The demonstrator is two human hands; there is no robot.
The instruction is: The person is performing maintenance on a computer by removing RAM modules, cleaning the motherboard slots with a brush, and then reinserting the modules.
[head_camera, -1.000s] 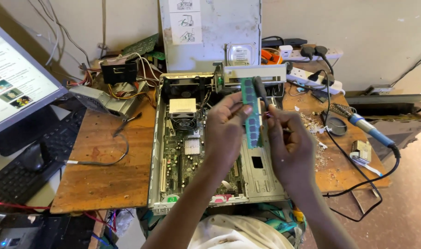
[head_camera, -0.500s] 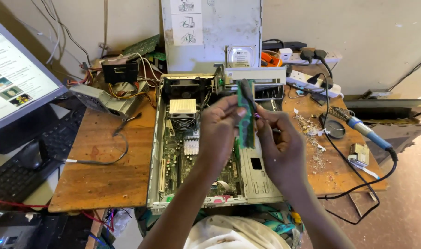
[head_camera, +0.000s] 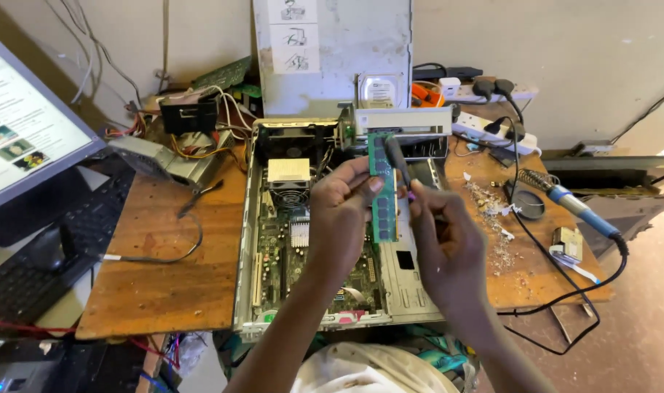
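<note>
The left hand (head_camera: pixel 343 215) is still pinching the green memory stick (head_camera: pixel 382 191), now lower; right hand (head_camera: pixel 448 247) fingers are gripping a small brush (head_camera: pixel 397 161) against it.

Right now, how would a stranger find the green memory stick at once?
Start at the open grey metal computer case on the brown wooden table. Above it, the left hand holds up a long, narrow green memory stick, upright. Other green boards lie flat inside the case; only this one is lifted.
</note>
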